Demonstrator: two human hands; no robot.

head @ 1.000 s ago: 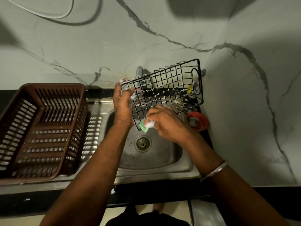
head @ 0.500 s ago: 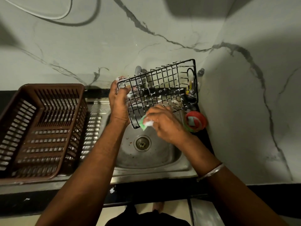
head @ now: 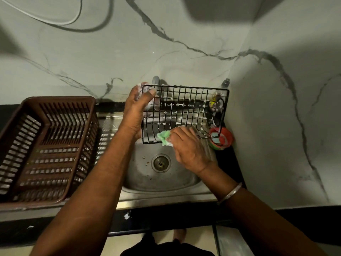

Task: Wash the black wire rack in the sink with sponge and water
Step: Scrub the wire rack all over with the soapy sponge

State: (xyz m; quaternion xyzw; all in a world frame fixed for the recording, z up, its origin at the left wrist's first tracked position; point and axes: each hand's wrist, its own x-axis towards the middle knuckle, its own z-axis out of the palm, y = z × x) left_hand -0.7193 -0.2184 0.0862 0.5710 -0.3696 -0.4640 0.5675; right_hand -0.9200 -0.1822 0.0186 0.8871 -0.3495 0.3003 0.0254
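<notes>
Grey-veined marble walls (head: pixel 184 52) close in a corner behind a steel sink (head: pixel 166 191), with a brown slatted basket (head: pixel 46 145) on the drainboard to its left and a red-and-green tub (head: pixel 221 138) at its right edge. Held up over the basin, above the drain (head: pixel 160 162), is the black wire rack (head: pixel 184 106), flecked with suds, its long axis running left to right. The left hand (head: pixel 136 111) grips its far left corner, fingers and thumb curled round the wire just below the tap (head: pixel 156 80). The right hand (head: pixel 188 145) is the nearer one to the near edge; its fingers are clenched on a green sponge (head: pixel 164 137) pressed against that lower rail close to the left corner, so the unscrubbed run of wire lies to the right of the fingers, along the rack's length. Compared with a second ago, the rack has swung level: its right end was raised toward the wall, and now the top edge sits almost horizontal, while the sponge stays at the same lower-left stretch.
</notes>
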